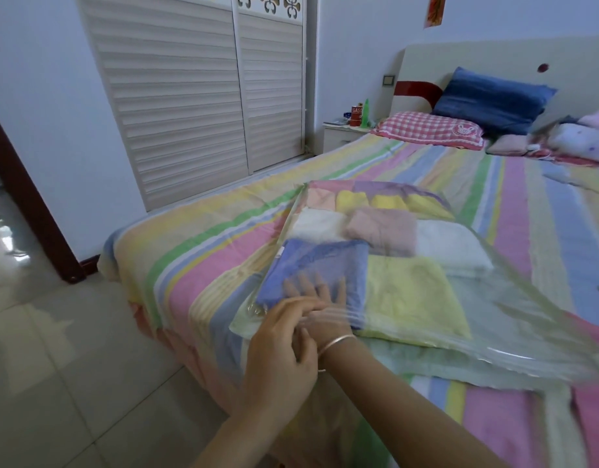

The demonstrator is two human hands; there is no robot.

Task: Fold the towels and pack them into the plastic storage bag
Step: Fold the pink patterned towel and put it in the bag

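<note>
The clear plastic storage bag lies flat at the centre of the frame on the bed with the pastel-striped sheet, with its open mouth toward the lower edge. Folded towels fill it in rows and show through the plastic. In the nearest row, the folded blue terry towel is at the left and the folded pale yellow-green towel touches it at the right. In the middle row, the folded dusty-pink towel sits between the left white towel and the right white towel. The far row holds a peach towel, a yellow towel and a lilac towel. The right hand, with a thin metal bangle at the wrist, is inside the bag mouth. Its fingers are straight and spread, lying flat on the blue terry towel. The left hand is just to the lower left, with its fingers curled round the upper lip of the bag mouth, gripping the plastic over the back of the right hand. The lower-right part of the bag is blurred. At the upper right, a dark blue pillow and a pink-and-white checked pillow lie at the cream headboard. Cream louvred wardrobe doors stand at the upper left, and a pale tiled floor fills the lower left.
</note>
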